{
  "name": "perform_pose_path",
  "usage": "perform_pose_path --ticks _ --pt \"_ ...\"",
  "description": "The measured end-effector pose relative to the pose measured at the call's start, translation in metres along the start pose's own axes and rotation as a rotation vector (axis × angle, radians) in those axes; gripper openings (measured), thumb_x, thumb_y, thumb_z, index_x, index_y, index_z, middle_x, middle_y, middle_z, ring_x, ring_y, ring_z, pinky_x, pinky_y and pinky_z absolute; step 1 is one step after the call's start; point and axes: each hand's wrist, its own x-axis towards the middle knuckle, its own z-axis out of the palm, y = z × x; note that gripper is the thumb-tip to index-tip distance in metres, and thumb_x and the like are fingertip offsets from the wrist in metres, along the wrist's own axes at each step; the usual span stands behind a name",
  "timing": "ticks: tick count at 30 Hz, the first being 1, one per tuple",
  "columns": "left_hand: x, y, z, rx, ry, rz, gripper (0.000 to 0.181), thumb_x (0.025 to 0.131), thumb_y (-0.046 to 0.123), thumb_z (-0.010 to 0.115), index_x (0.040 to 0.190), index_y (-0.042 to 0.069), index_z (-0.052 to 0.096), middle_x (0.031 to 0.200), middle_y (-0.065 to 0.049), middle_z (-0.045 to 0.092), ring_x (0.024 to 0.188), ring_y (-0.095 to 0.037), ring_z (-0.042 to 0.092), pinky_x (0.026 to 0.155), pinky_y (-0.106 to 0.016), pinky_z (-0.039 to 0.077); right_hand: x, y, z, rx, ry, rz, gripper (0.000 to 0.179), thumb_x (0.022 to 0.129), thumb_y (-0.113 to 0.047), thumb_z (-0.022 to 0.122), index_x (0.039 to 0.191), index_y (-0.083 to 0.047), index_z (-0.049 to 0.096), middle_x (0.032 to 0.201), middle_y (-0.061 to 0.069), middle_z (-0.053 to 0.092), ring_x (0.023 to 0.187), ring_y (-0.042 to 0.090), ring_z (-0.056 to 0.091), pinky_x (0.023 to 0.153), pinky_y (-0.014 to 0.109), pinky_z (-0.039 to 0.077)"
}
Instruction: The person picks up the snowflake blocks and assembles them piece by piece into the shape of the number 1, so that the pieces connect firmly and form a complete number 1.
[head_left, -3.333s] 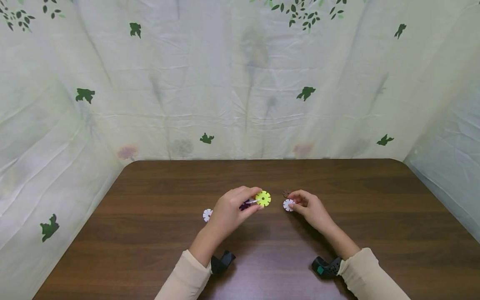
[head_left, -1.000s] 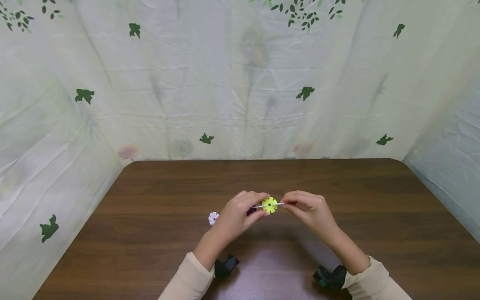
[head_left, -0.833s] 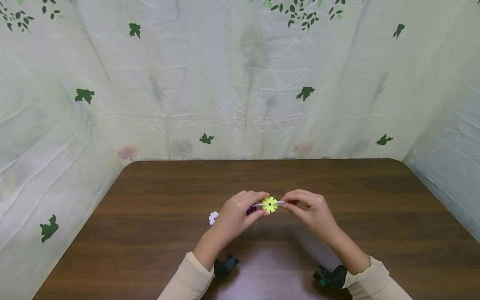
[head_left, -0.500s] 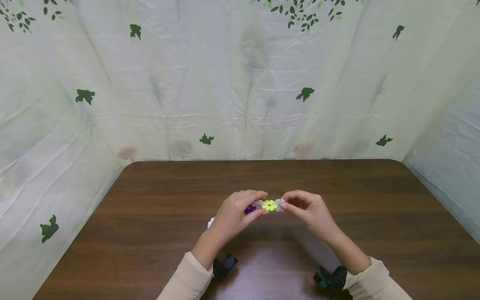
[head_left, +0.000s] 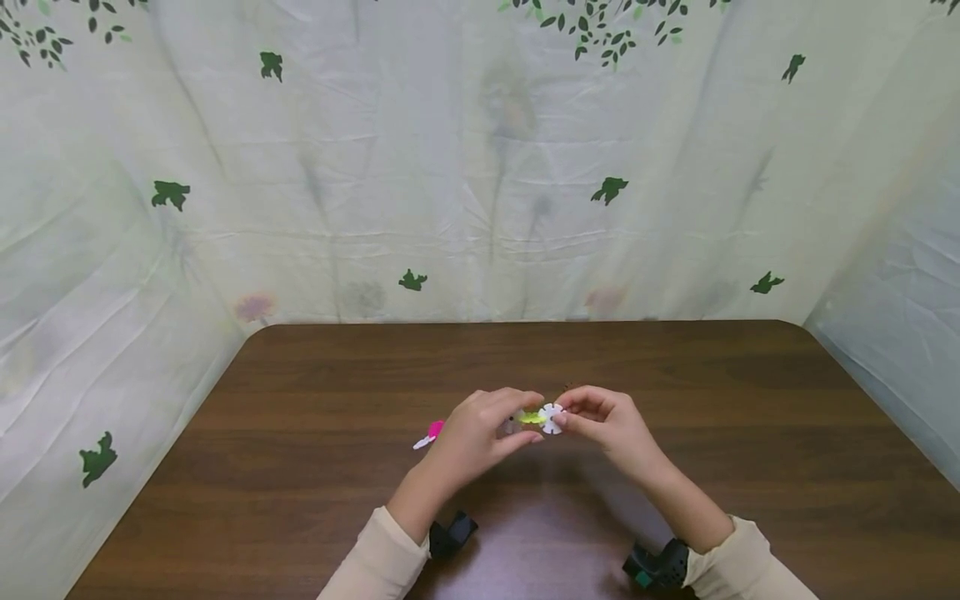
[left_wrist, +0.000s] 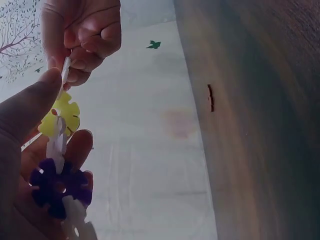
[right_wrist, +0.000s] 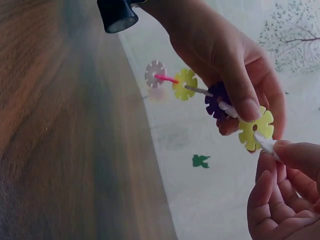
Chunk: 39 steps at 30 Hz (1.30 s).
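Note:
My left hand [head_left: 480,429] grips a chain of interlocking notched plastic discs, thumb and fingertips around the yellow disc [right_wrist: 256,128] at its end. Behind that in the chain come a white disc [left_wrist: 56,145] and a purple disc [left_wrist: 60,187]. Further back along it, past the wrist, hang another yellow disc [right_wrist: 185,84], a pink disc [head_left: 436,429] and a white end disc [right_wrist: 155,74]. My right hand [head_left: 611,425] pinches a white notched disc [head_left: 551,418] between thumb and fingers, its edge at the yellow end disc and crosswise to it.
A small brown notched disc [left_wrist: 210,98] lies on the wooden table [head_left: 315,517], just beyond the right hand and mostly hidden by it in the head view. A pale printed curtain [head_left: 450,167] hangs behind the table's far edge.
The right hand has brought the white disc from near the brown disc to the yellow end disc. Since then the chain has turned: the yellow disc shows edge-on, the white one face-on.

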Motion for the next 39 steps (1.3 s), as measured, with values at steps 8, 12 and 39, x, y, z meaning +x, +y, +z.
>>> perform_pose_path --ticks 8,12,39 --pt "-0.001 0.002 0.003 0.054 0.004 0.009 0.040 0.072 0.025 0.076 0.107 0.011 0.064 0.097 0.005 0.064 0.087 -0.006 0.057 0.066 -0.022 0.041 -0.001 -0.001 0.004 0.017 0.006 0.066 0.021 0.081 -0.004 0.065 0.094 0.012 0.058 0.081 0.006 0.062 0.068 0.016 0.060 0.064 0.033 0.051" --pt "-0.001 0.002 0.004 0.072 0.030 0.027 0.038 0.071 0.024 0.076 0.105 0.011 0.065 0.093 0.004 0.064 0.084 -0.006 0.058 0.065 -0.022 0.042 -0.001 -0.001 0.007 0.026 0.006 0.066 0.021 0.081 -0.003 0.065 0.094 0.012 0.058 0.078 0.004 0.063 0.066 0.016 0.059 0.062 0.031 0.051" --pt "0.001 -0.007 -0.006 0.138 0.160 0.041 0.038 0.066 0.023 0.080 0.099 0.011 0.067 0.086 0.004 0.065 0.077 -0.008 0.058 0.064 -0.024 0.043 0.008 0.003 -0.018 -0.258 0.146 -0.126 0.037 0.078 0.000 0.067 0.112 0.003 0.055 0.108 0.019 0.057 0.100 0.037 0.053 0.081 0.040 0.046"
